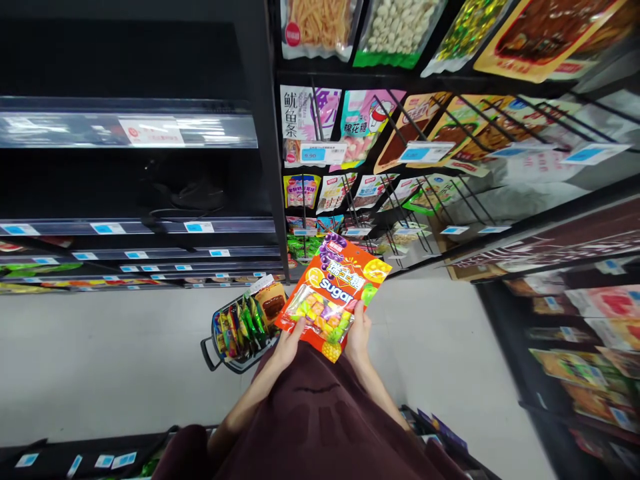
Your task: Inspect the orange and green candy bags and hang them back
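A red-orange bag of candy point(333, 293), printed with "sugar" and fruit pictures, is held up in front of my body, its front turned towards me. Candies in wrappers show through its clear window. My left hand point(291, 340) grips the bag's lower left edge, thumb on the front. On the lower right edge, my right hand point(359, 332) closes with its thumb over the front. The other fingers of both hands are mostly hidden behind the bag. Left of the bag, a dark basket point(240, 365) full of packaged snacks stands on the floor.
A hook rack ahead carries several snack bags, among them a pink and teal marshmallow bag point(367, 123). Dark shelves point(125, 227) with price tags run along the left. Another stocked shelf point(580, 360) stands at the right. Grey floor point(125, 360) lies between.
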Tool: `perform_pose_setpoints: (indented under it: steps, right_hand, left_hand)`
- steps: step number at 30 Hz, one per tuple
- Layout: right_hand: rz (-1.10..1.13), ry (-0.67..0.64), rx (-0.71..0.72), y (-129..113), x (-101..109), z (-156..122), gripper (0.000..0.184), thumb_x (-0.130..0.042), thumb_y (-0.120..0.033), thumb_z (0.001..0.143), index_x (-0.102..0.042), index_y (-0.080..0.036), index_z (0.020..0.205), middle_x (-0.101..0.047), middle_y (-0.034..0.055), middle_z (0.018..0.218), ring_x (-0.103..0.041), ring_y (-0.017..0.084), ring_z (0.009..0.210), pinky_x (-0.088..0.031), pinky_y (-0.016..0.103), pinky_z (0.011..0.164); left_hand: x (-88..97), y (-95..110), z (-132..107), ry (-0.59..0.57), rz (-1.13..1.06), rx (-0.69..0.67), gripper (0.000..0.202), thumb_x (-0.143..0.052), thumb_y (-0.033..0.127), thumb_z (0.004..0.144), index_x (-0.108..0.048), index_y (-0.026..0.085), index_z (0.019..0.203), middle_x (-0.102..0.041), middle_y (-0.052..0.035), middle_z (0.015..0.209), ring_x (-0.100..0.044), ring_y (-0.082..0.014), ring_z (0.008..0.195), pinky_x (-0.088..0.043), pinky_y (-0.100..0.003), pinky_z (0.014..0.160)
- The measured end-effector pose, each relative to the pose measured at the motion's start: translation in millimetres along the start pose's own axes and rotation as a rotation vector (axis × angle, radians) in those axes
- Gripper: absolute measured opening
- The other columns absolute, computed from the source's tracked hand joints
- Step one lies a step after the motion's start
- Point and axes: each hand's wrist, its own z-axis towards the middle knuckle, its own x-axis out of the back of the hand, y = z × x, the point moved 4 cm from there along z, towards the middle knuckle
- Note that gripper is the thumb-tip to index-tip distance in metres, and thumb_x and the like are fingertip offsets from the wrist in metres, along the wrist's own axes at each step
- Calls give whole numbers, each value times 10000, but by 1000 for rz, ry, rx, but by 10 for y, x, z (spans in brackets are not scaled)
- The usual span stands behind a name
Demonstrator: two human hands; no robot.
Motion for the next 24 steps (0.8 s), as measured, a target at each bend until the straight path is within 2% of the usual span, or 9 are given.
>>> perform_pose_setpoints:
  steps: [6,10,15,18,24]
  right_hand:
    - [18,-21,13,28,3,21,477,-603,-617,829,-717,-162,922,-760,74,916,-699,216,771,-551,313,695]
    - [22,-16,4,47,2,27,476,-603,-611,831,-712,-163,949,-757,73,920,-698,212,767,-556,309,697]
    - [87,-12,-28,72,15,34,435,-616,-584,829,-690,-178,968,-755,67,950,-702,216,793,-561,322,721]
    - [76,-20,-20,70,35,41,425,-613,-571,836,-682,-181,989,-755,61,964,-702,213,820,-555,321,751]
    - [34,-29,-54,88,31,34,428,-638,-578,809,-698,-166,905,-760,68,933,-701,221,777,-559,331,736]
  left_hand:
    - [21,-17,14,2,-10,-41,665,-638,641,822,-572,207,1322,-591,-111,1364,-468,-332,1331,-330,-495,1157]
    - [38,25,-23,17,27,-50,654,-630,624,838,-558,215,1343,-586,-105,1372,-440,-319,1354,-313,-474,1169]
    - [-49,206,-91,-97,149,-137,650,-639,552,863,-498,219,1403,-492,-87,1465,-412,-308,1374,-319,-460,1168]
    - [-101,245,-124,-155,212,-137,580,-660,491,866,-536,204,1354,-525,-95,1436,-471,-299,1330,-365,-453,1145]
    - [-98,213,-168,-160,286,-116,498,-714,400,834,-579,197,1268,-596,-106,1355,-559,-298,1241,-439,-472,1089]
